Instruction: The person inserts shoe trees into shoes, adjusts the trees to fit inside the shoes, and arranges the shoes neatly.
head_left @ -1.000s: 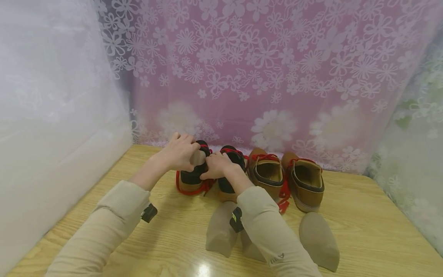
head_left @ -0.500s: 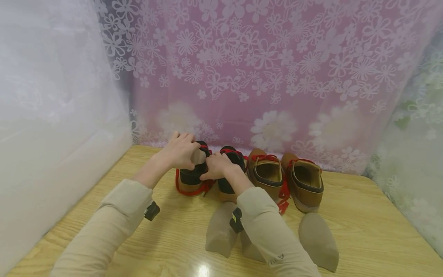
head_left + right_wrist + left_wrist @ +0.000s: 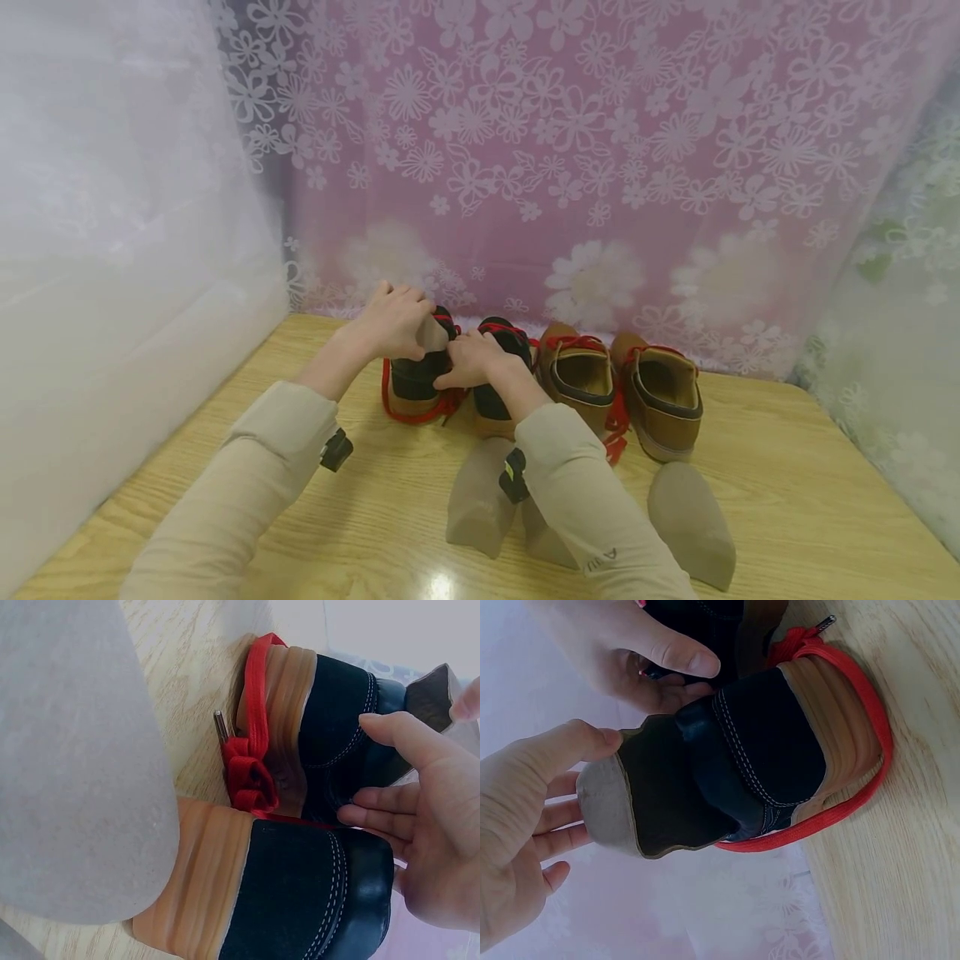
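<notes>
My left hand (image 3: 393,321) pinches a grey shoe insert (image 3: 433,335) that sticks up out of the leftmost black shoe (image 3: 415,383). In the left wrist view, the thumb of the left hand (image 3: 532,802) lies on the insert's edge and the fingers are behind its grey face (image 3: 607,806); a dark hollow side faces the heel. My right hand (image 3: 472,358) holds the same shoe. In the right wrist view, the right hand's (image 3: 442,802) thumb rests at the shoe's collar, with its fingers curled against the side. The insert's lower end is hidden.
A second black shoe (image 3: 491,404) stands just right, then two brown shoes (image 3: 577,375) with red laces. Nearer on the wooden table (image 3: 360,533) lie more grey inserts (image 3: 480,500), one (image 3: 692,525) at the right. A pink flowered curtain (image 3: 525,167) hangs behind.
My left hand and the insert it holds have shifted slightly up and to the right. My right hand has stayed on the shoe.
</notes>
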Action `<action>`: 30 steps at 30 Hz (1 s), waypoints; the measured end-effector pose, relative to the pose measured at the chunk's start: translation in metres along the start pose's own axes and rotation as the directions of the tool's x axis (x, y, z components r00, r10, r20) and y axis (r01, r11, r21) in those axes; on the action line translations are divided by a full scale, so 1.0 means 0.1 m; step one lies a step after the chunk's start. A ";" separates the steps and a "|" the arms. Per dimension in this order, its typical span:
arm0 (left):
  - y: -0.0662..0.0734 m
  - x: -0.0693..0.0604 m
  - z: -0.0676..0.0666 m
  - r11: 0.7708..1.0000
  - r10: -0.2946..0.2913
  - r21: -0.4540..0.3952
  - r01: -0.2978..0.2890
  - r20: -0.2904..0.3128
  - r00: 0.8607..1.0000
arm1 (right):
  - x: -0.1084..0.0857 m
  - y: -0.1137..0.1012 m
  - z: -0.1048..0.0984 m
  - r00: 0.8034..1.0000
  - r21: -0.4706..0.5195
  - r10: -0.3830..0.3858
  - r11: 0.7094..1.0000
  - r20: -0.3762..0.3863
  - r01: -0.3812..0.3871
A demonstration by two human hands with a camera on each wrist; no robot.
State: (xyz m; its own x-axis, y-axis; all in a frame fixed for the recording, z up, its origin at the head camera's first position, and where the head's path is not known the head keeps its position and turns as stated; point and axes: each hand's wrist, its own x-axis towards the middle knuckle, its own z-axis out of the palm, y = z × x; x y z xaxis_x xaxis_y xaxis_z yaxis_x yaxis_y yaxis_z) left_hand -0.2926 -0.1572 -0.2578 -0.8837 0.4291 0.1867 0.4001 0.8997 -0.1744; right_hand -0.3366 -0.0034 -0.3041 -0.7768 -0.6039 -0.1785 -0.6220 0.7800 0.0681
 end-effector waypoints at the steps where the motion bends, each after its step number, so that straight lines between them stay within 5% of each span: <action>1: 0.00 0.01 0.00 1.000 -0.004 -0.006 0.004 0.005 1.000 | 0.00 0.00 0.00 1.000 0.001 -0.002 1.000 0.001 0.002; 30: 0.00 0.09 0.02 0.998 -0.032 -0.044 0.033 0.030 0.999 | -0.01 0.00 -0.01 1.000 0.007 0.003 1.000 0.001 -0.003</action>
State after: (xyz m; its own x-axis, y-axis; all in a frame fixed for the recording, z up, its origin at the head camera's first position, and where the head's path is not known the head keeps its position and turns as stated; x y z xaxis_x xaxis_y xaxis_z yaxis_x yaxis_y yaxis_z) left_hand -0.3008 -0.1537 -0.2579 -0.9028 0.3978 0.1635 0.3810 0.9161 -0.1252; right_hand -0.3358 -0.0028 -0.3032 -0.7788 -0.6013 -0.1789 -0.6188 0.7831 0.0616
